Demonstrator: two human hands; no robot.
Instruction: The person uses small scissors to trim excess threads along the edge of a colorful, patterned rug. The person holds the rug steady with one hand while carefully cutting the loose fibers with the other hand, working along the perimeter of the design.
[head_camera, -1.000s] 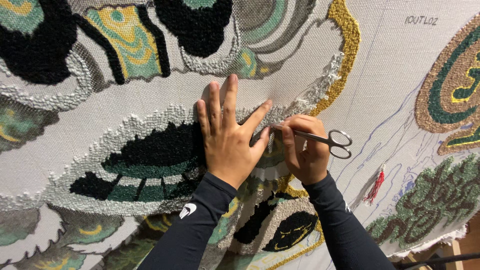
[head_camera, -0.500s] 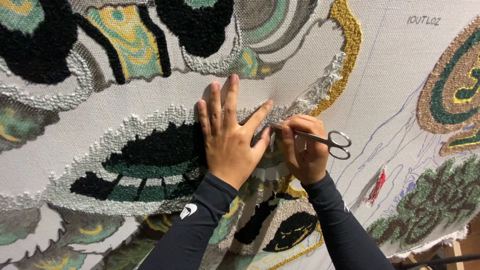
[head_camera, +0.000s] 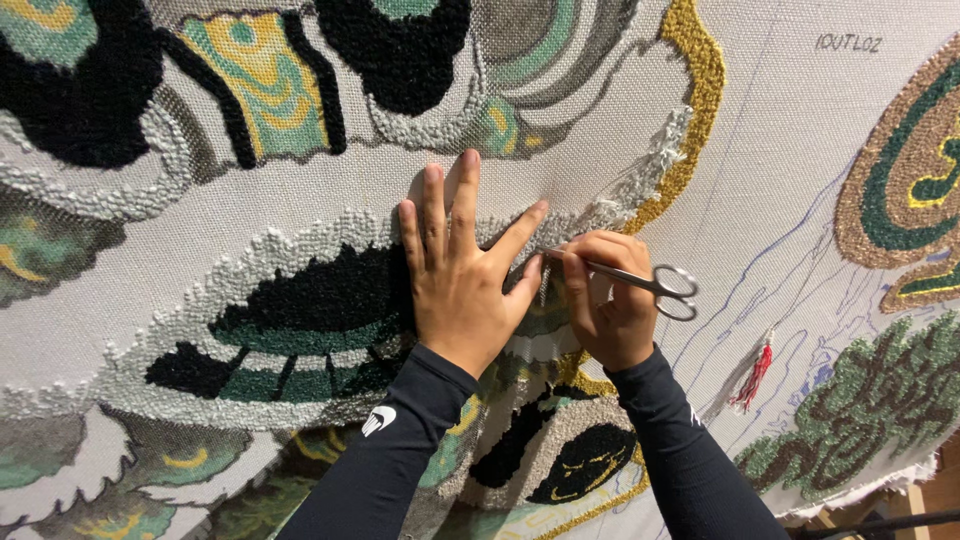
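Gripping scissors (head_camera: 640, 283), right hand (head_camera: 605, 310) sits beside flat, spread left hand (head_camera: 465, 285) on rug (head_camera: 300, 210).

Bright, even light; sharp focus throughout; soft shadow beside the fingers; no glare.

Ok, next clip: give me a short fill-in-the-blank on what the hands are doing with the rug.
1. The left hand lies ____ on the tufted rug, fingers spread.
2. The right hand holds metal ____.
3. A loose tuft of ____ yarn hangs right of the right hand.

Missing words: flat; scissors; red
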